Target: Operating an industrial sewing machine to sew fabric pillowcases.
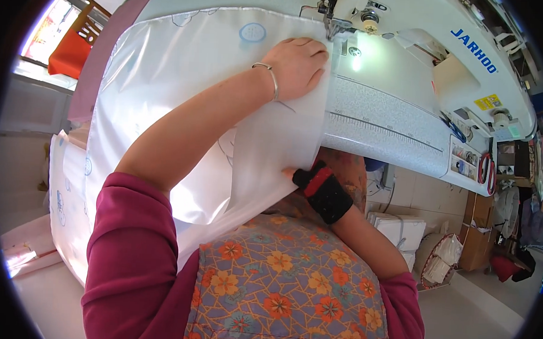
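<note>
Pressing the white fabric (184,87) flat, left hand (300,65) lies open right by the sewing machine (411,30) needle; right hand (292,173) is mostly hidden under the fabric edge, so can't tell its grip.

One sewing machine (411,30) stands on one work table (382,123) — white, both of them. One large sheet of white fabric (166,92) lies across it, with two round blue printed marks (252,32) showing clearly on it (fainter ones sit near the rim, too blurred to count). Two hands are at work: one left hand (299,64), flat on the cloth, and one right hand (292,172), mostly hidden under its edge. One bangle (269,75) — one black-and-red wrist wrap (323,190). One pair of red-handled scissors (486,170). One orange chair (74,46).
</note>
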The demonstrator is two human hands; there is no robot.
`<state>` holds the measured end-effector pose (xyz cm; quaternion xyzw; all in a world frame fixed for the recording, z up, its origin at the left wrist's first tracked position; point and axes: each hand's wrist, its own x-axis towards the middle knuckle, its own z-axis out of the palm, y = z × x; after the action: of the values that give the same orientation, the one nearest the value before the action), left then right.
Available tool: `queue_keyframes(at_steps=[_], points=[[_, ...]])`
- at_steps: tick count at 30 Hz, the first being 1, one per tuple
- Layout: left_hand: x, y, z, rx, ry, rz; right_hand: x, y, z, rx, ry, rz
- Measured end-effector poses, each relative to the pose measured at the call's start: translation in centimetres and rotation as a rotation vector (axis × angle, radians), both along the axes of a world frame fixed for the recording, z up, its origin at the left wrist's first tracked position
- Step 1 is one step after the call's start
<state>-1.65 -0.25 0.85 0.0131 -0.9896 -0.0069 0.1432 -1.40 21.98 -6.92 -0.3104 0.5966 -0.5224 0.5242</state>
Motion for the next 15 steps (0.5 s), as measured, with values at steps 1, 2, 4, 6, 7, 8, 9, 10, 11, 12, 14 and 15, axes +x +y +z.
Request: queue_keyframes(at_steps=[1,2,4,6,7,8,9,10,11,12,14,15], points=[[0.32,-0.02,-0.26,-0.015,0.094,-0.009,0.21,-0.03,-0.17,-0.003,0.000,-0.003],[0.47,-0.12,-0.42,-0.029,0.188,-0.017,0.38,-0.09,-0.33,-0.056,0.043,0.008],[0.54,-0.20,-0.35,-0.017,0.172,-0.021,0.31,-0.12,-0.36,-0.105,0.083,0.020],[0.62,-0.09,-0.18,-0.003,0.156,-0.028,-0.22,-0.21,-0.12,0.053,-0.084,0.064],[0.82,0.22,-0.13,0.006,0.164,-0.047,-0.15,-0.11,-0.35,0.054,-0.084,0.060],[0.87,0.45,-0.05,0.014,0.171,-0.067,0.08,0.07,-0.77,0.010,-0.006,0.028],[0.91,0.27,0.08,0.012,0.172,-0.066,0.28,-0.14,-0.66,-0.039,0.072,0.002],[0.92,0.12,0.17,0.031,0.146,-0.061,0.25,-0.31,-0.44,-0.040,0.072,0.003],[0.92,-0.03,0.23,0.050,0.121,-0.055,0.17,-0.43,-0.12,-0.007,0.059,0.031],[0.83,0.00,0.35,0.052,0.122,-0.060,0.00,-0.53,0.16,0.028,0.047,0.054],[0.68,0.09,0.47,0.081,0.093,-0.043,-0.20,-0.44,-0.66,0.024,0.088,0.071],[0.62,-0.21,0.50,0.083,0.093,-0.046,-0.16,-0.48,-0.84,0.015,0.126,0.096]])
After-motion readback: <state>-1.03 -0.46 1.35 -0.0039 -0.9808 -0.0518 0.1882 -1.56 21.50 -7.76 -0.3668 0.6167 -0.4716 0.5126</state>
